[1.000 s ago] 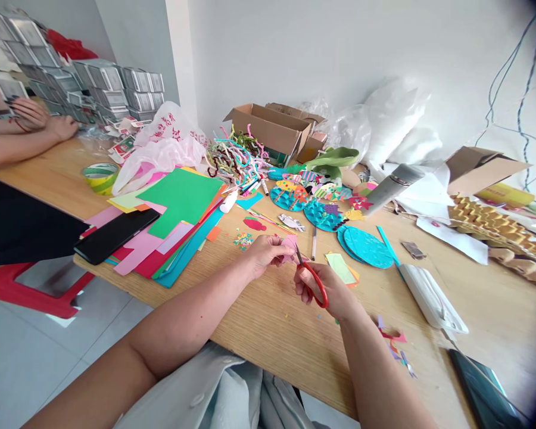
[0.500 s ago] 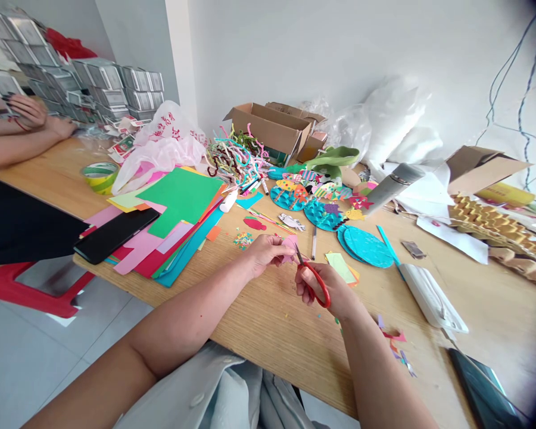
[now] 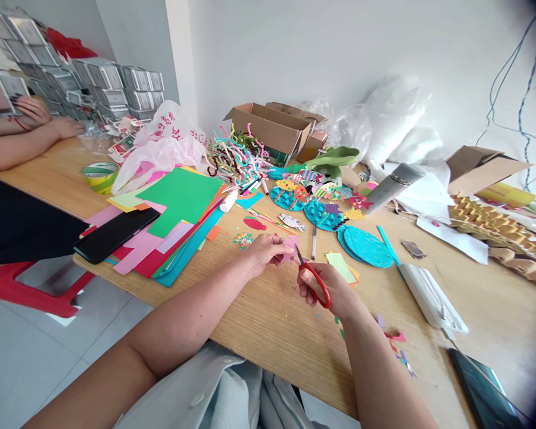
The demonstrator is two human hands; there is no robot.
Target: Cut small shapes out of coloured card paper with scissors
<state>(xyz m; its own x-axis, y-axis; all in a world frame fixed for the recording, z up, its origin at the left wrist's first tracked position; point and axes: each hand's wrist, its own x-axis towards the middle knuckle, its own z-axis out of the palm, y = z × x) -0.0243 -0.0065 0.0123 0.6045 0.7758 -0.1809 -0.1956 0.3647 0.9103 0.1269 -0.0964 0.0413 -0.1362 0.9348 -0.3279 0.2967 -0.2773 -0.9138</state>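
Observation:
My left hand [image 3: 266,253] pinches a small piece of pink paper [image 3: 290,245] above the table's front part. Red-handled scissors [image 3: 317,285] are in my right hand [image 3: 328,289], their blades pointing up and left, against the pink paper's right edge. Just beyond my hands lie a pen [image 3: 314,243], a red paper fish [image 3: 254,223] and a black-and-white fish cutout [image 3: 291,222]. Tiny paper bits [image 3: 243,240] are heaped left of the pen. To the right of the scissors lie light green paper pieces [image 3: 340,267].
At left, coloured paper sheets [image 3: 183,196] carry a black phone [image 3: 116,235]. Blue discs [image 3: 367,246], decorated fish, pipe cleaners [image 3: 239,156] and a grey bottle [image 3: 395,186] stand farther back. A white power strip [image 3: 433,297] is at right. Another person's hands [image 3: 36,113] show at far left.
My right hand and the scissors have shifted very slightly to the right. The pink paper has tilted a little in my left hand. The other person's hands have moved slightly right.

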